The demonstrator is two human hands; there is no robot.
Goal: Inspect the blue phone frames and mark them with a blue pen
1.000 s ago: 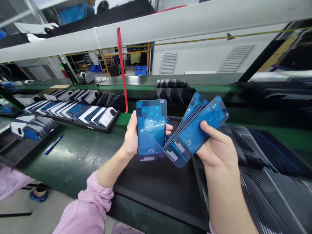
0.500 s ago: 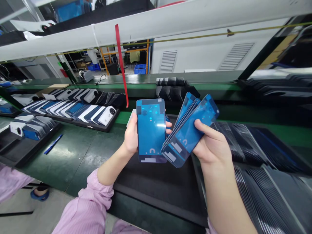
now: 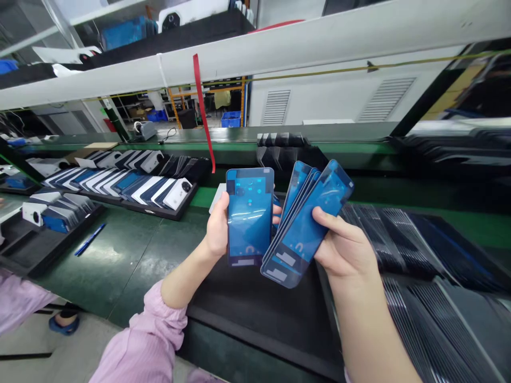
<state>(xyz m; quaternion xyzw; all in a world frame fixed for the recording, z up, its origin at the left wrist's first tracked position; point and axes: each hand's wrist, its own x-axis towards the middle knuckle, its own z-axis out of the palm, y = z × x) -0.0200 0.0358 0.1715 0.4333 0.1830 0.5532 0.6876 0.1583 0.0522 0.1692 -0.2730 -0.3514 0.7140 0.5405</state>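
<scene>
My left hand (image 3: 217, 226) grips a phone back panel (image 3: 250, 218) upright, its blue film side toward me and a white edge showing behind it. Fingertips of that hand show at the panel's right side. My right hand (image 3: 345, 242) is closed on a fanned stack of phone back panels (image 3: 305, 229), tilted to the right, the thumb lying on the front one. The stack's lower left corner meets or overlaps the lower right of the left panel. Both hands are above a black foam tray (image 3: 259, 314).
To the right stand rows of dark panels (image 3: 403, 234) packed on edge. At left, a tray (image 3: 175, 213) holds white and blue panels, near another black tray (image 3: 24, 255) and a blue pen (image 3: 90, 239). A red strap (image 3: 204, 111) hangs from the overhead rail (image 3: 319, 37).
The stack in my right hand has shifted slightly left and down, closer against the left panel. My view has tilted up a little. Both hands keep their hold.
</scene>
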